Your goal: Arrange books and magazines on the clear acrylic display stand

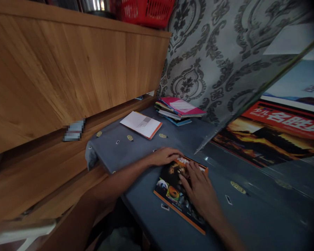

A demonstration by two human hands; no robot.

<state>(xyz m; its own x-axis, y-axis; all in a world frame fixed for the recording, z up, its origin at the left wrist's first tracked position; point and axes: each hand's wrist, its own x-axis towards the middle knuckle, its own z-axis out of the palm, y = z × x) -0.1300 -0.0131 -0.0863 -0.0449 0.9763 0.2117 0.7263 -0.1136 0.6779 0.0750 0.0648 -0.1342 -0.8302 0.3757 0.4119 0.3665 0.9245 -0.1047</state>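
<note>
On the blue-grey tablecloth in front of me lies a book point(173, 192) with a dark cover, orange edges and small pictures, one of a panda. My right hand point(201, 186) rests flat on the right part of its cover, fingers stretched out and thumb apart. At the book's upper left corner, my left hand point(166, 156) touches the edge with its fingers laid out and slightly bent. Neither hand grips anything. Both palms are hidden from view.
A white-covered book point(142, 124) lies further back, left of a stack of books point(181, 108) against the wall. On the right, a clear plastic sheet point(225, 125) rises near a red and black printed cover point(274, 130). A wooden cabinet point(75, 62) borders the left, topped by a red basket point(148, 12).
</note>
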